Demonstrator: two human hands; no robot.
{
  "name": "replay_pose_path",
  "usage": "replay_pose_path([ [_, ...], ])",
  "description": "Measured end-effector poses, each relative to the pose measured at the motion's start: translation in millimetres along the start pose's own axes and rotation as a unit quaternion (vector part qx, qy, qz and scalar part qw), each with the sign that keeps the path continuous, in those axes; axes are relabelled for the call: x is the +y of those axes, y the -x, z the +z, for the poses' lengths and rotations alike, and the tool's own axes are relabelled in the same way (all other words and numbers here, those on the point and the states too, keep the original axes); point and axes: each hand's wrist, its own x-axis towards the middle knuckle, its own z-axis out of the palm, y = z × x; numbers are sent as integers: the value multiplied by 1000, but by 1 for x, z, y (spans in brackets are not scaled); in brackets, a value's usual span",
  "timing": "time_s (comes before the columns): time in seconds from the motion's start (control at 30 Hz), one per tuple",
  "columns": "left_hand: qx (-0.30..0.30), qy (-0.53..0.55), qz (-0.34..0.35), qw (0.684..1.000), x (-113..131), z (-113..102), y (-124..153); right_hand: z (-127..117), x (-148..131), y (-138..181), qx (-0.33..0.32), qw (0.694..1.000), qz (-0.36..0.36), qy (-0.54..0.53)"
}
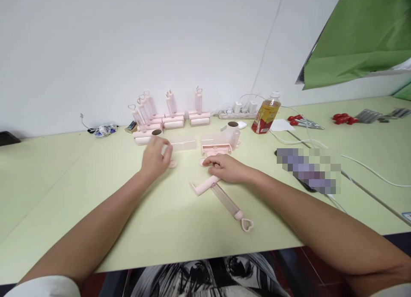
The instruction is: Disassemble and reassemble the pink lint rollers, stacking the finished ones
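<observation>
My left hand (pixel 155 156) is beside a standing roll with a brown cardboard core (pixel 157 133), its fingers loosely curved and nothing visible between them. Whether it touches the roll is hidden. To its right lies a round pink cap (pixel 173 164). My right hand (pixel 227 168) rests low over the table, index finger stretched onto another round pink cap (pixel 202 162), the other fingers bent. Partly beneath that hand is a pink lint roller handle (pixel 226 198) with a clear grip and heart-shaped loop. A pink roller cover (pixel 216 148) lies open just behind it.
Several finished-looking pink lint rollers (pixel 173 122) stand along the wall. A second roll (pixel 233 125), a drink bottle (pixel 266 112), a power strip (pixel 237 113), a blurred phone (pixel 305 172) and white cables (pixel 369 170) lie to the right, with red-handled scissors (pixel 305 122) farther off.
</observation>
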Motion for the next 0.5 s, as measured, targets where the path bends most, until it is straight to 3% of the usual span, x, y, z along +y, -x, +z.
replay_pose_path([
  [0.07,-138,-25,40,989,17,-4,13,0,-1,1,-16,1000,-13,-23],
  [0.17,-258,-51,19,965,31,-1,19,1,-2,2,-25,997,-25,-63],
  [0.3,-310,-48,26,949,33,11,10,0,-1,3,-24,995,-23,-90],
  [0.5,-337,-31,145,930,44,21,-3,-1,-1,1,-13,998,-33,-56],
])
